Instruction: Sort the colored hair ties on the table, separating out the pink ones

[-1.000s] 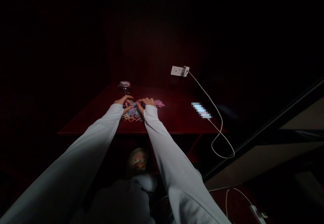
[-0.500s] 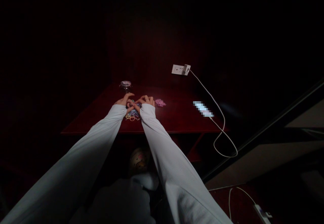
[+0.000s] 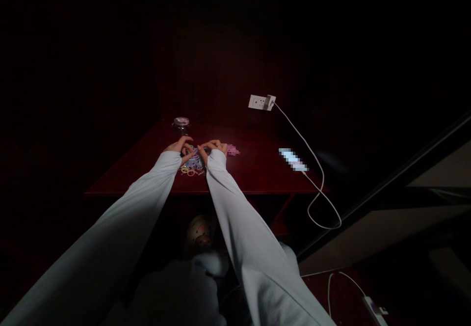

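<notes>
Left hand: my left hand (image 3: 180, 148) is at the left edge of the mixed pile, index finger stretched forward, other fingers curled; can't tell if it pinches a piece.
Right hand: my right hand (image 3: 214, 148) is at the pile's right edge, fingers bent, thumb toward the pieces; can't tell if anything is pinched.
Gap: hands apart, pile between.
Mixed pile: small coloured bands or loops (image 3: 195, 161), mostly purple-blue, yellowish ones on my side; too small to name surely.
Pink pile: pink pieces (image 3: 233, 150) just right of my right hand; can't tell if touching.
Jar: clear lidded jar (image 3: 181, 124) beyond my left hand.
Table: dark red tabletop (image 3: 253, 178) under both hands.
Device: bright blurred-out device (image 3: 293, 159), well right of my right hand, white cable (image 3: 308, 145) attached.
Socket: white wall socket (image 3: 256, 102) beyond and right of both hands, plug in.
</notes>
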Available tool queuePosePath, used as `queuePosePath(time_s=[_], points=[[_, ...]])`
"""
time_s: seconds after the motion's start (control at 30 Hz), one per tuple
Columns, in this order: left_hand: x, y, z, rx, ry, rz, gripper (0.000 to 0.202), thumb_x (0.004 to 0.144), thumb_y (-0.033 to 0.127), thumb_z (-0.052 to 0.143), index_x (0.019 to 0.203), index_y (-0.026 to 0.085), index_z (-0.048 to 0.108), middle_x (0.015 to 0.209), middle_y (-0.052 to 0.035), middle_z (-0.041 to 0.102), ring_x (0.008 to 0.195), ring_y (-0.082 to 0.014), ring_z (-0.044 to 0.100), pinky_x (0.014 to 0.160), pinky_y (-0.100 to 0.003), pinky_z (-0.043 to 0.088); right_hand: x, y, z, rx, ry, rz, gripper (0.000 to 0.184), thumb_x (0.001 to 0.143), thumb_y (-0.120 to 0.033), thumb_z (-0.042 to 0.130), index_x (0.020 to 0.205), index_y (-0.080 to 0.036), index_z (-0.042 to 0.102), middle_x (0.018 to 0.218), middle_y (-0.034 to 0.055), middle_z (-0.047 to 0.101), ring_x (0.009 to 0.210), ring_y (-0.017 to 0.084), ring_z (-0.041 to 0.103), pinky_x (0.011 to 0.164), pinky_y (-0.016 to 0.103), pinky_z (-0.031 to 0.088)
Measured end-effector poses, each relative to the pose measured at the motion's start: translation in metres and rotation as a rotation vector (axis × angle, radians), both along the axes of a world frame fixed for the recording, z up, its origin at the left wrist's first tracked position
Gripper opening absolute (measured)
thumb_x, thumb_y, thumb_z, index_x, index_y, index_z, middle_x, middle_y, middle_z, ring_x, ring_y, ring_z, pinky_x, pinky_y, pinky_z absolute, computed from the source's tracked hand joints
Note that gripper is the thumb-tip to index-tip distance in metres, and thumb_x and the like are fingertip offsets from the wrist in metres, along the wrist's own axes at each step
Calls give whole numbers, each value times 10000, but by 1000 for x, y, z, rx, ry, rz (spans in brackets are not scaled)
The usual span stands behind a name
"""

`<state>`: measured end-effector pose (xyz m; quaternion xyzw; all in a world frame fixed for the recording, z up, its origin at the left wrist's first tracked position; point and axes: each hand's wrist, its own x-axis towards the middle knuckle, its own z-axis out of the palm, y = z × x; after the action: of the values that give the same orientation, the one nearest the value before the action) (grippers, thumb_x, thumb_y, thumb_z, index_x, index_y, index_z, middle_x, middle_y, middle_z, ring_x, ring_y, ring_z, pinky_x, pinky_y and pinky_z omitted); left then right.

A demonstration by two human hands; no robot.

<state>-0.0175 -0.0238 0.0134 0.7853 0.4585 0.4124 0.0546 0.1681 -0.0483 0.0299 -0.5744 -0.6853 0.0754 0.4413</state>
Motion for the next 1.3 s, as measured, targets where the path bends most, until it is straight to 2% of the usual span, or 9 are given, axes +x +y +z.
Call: queuePosePath(time_s=[0.13,0.23,0.47,0.63,0.8,0.93,1.03,1.13,1.3], points=[[-1,14,-8,60,80,43,196,903,405,652,1022,268,724,916,-25,791,824,-217,682,846,-328,549,2,10,-4,-74,115,-53,178,1017,-401,727,984,-296,867,1154,51,750,1224,283,566,1105,428,444],[-3,23,-11,86,129,93,177,900,425,660,919,278,757,918,-38,800,905,-247,692,877,-351,541,4,20,-9,-82,129,-62,204,1024,-418,701,1006,-298,865,1159,52,766,1222,283,590,1105,436,433],[-11,30,-10,40,208,74,319,995,528,607,997,289,817,1102,-55,817,1036,-280,685,898,-383,524,8,35,-21,-109,240,-26,252,992,-476,730,1029,-283,887,1167,60,808,1245,267,627,1137,418,427],[-2,15,-8,89,182,83,284,992,511,655,1073,310,839,1181,-34,814,1082,-269,682,944,-383,508,4,28,-22,-40,296,-9,312,1000,-536,718,1065,-285,891,1190,61,787,1265,248,614,1131,364,455],[2,4,-5,120,181,69,262,997,490,677,1096,313,844,1191,-32,819,1077,-271,669,929,-383,510,1,24,-21,-70,283,71,321,974,-558,761,1051,-279,898,1174,63,776,1251,246,622,1115,358,486],[4,10,-8,118,141,82,249,1005,459,653,1017,309,852,1123,-34,823,1021,-261,669,911,-377,513,0,21,-22,-29,295,48,335,988,-579,735,1041,-291,898,1180,56,766,1269,252,606,1115,352,488],[2,19,-12,100,122,93,257,995,462,646,961,310,850,1076,-30,830,988,-260,662,905,-380,513,1,24,-21,-90,270,66,283,951,-540,800,1000,-279,897,1168,64,767,1267,266,608,1092,357,493],[-5,26,-13,80,137,45,279,988,505,654,976,312,854,1090,-35,833,996,-268,657,897,-390,512,3,28,-21,-120,283,79,278,940,-525,812,993,-265,895,1188,76,770,1257,277,605,1071,370,498],[-13,31,-11,45,155,17,290,983,531,664,986,309,849,1108,-44,826,1007,-272,652,898,-396,512,4,29,-23,-108,282,-22,266,990,-462,752,1020,-243,899,1152,82,801,1265,280,614,1123,399,465]])
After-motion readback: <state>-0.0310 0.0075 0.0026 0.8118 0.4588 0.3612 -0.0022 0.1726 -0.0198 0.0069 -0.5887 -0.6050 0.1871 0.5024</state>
